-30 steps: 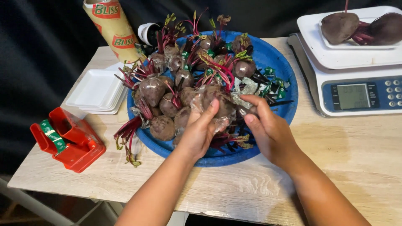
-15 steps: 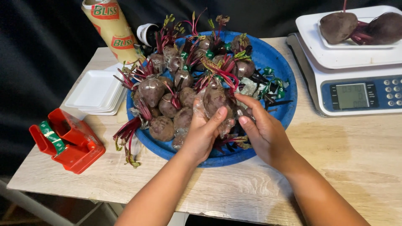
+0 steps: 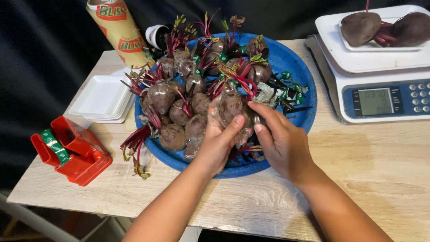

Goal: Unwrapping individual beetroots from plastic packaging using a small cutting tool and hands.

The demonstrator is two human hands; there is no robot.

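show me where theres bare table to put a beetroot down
Bare wood runs along the table's right side, between the blue tray and the table's near edge, below the scale. A smaller patch lies between the red tape dispenser and the left hand. The tray, the scale top and the back left corner by the white foam trays are crowded.

We are looking at a small produce packing station, the sort found in a shop's back room or at a market stall. A digital scale (image 3: 380, 67) is weighing beets on a white tray, a blue platter (image 3: 293, 76) is holding wrapped beets, foam trays (image 3: 101, 96) are lying stacked, and a red tape dispenser (image 3: 71, 150) is sitting on the wooden table (image 3: 380, 166).
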